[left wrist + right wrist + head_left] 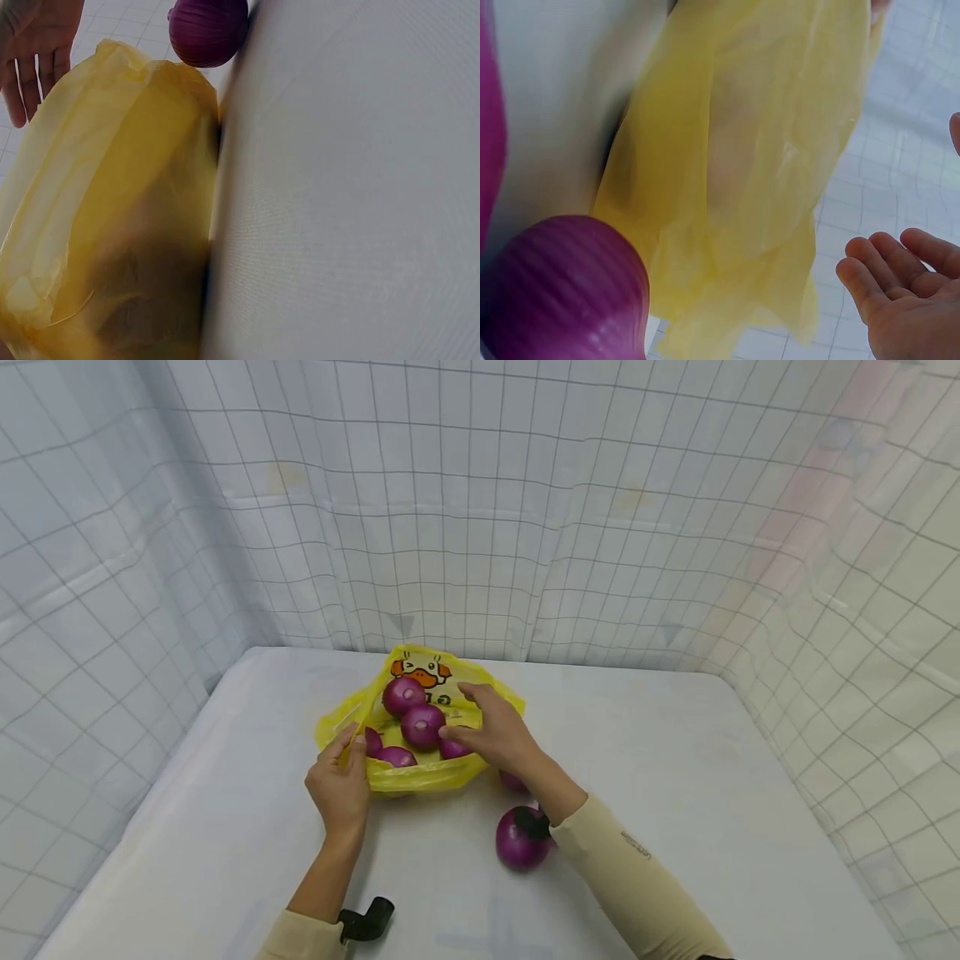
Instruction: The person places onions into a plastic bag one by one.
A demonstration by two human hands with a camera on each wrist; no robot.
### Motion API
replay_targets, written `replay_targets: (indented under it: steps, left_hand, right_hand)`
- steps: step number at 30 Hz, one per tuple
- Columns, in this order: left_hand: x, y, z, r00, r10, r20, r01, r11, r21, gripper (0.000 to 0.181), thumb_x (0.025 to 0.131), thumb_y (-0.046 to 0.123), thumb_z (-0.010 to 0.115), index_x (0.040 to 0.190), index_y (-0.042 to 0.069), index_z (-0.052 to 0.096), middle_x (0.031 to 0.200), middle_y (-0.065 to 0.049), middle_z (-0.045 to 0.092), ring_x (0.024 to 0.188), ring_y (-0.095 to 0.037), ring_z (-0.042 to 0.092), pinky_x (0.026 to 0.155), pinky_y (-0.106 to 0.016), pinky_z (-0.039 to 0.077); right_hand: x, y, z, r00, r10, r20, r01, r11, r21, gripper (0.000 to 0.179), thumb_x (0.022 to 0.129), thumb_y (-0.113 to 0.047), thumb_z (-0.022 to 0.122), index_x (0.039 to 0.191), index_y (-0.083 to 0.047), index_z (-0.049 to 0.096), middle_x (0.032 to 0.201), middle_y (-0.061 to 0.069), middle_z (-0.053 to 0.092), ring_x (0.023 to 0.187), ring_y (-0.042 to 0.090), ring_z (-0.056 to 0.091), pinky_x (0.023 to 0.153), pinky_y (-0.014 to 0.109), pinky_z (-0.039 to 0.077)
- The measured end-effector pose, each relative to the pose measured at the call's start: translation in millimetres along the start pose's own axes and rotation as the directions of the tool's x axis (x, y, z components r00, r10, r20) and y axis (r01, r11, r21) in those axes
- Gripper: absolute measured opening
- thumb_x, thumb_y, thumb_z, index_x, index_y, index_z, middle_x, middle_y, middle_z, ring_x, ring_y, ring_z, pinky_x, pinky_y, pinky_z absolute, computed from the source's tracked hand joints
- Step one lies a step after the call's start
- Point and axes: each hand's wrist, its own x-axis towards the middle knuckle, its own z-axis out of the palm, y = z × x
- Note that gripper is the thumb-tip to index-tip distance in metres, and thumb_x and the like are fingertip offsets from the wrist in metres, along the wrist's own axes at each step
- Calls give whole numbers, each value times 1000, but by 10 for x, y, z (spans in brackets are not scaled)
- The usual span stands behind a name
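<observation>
Bag, yellow (431,777): one.
Duck print on bag (424,677): one.
Purple onions inside, visible: five; central onion (423,727), 11-o'clock onion (403,697), 4-o'clock onion (453,749), 7-o'clock onion (397,757), 9-o'clock onion (374,743), reckoned from the central one.
Purple onions outside: at least two, between 4 and 5 o'clock from bag, farther onion (512,781), nearer onion (517,847); others possibly hidden behind right wrist.
Hands: two; left hand (339,785) at 8 o'clock, right hand (498,732) at 3.

Open yellow bag (427,778), purple onions (422,728) inside
</observation>
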Motion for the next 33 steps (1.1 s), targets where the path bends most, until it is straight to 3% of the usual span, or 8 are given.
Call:
replay_targets:
  steps: [4,8,12,20,26,33]
  left_hand:
    - [2,0,8,1000,-11,5,11,1000,-6,22,88,7,64,107,-1,70,111,-16,70,115,-29,62,102,-37,46]
    - [7,-11,4,1000,-20,11,21,1000,-9,22,88,7,64,107,0,70,111,-16,70,116,-29,61,101,-40,45]
    - [12,-21,4,1000,-16,7,16,1000,-5,22,88,9,64,107,1,71,111,-15,70,115,-28,61,102,-38,46]
    - [8,-24,5,1000,-12,0,12,1000,-3,22,87,9,65,107,2,71,110,-15,70,114,-27,62,100,-19,47]
    - [4,-9,1,1000,-15,8,15,1000,3,22,88,9,64,108,2,71,111,-13,70,114,-23,62,101,-26,47]
    - [4,-7,3,1000,-17,13,17,1000,2,23,88,8,64,108,2,71,112,-12,70,115,-22,62,101,-23,46]
  right_hand:
    - [-81,58,-75,999,-19,-43,20,1000,16,75,80,-38,73,142,-12,40,138,8,51,129,25,48,109,43,40]
    - [-163,106,-135,997,-11,-78,15,999,42,75,80,-38,74,142,-11,41,137,9,51,128,27,49,108,44,41]
    - [-257,153,-185,995,24,-94,-18,997,71,74,79,-37,74,141,-13,41,139,8,50,129,29,49,108,45,41]
    - [-469,227,-292,990,79,-117,-64,990,124,71,80,-33,74,141,-15,42,142,4,48,132,26,47,110,43,40]
    - [-605,300,-353,987,93,-133,-75,988,138,70,81,-35,73,141,-18,41,143,3,48,133,26,46,110,43,40]
    - [-734,384,-426,981,103,-162,-81,987,136,72,80,-37,74,141,-17,41,143,3,48,132,27,46,109,44,40]
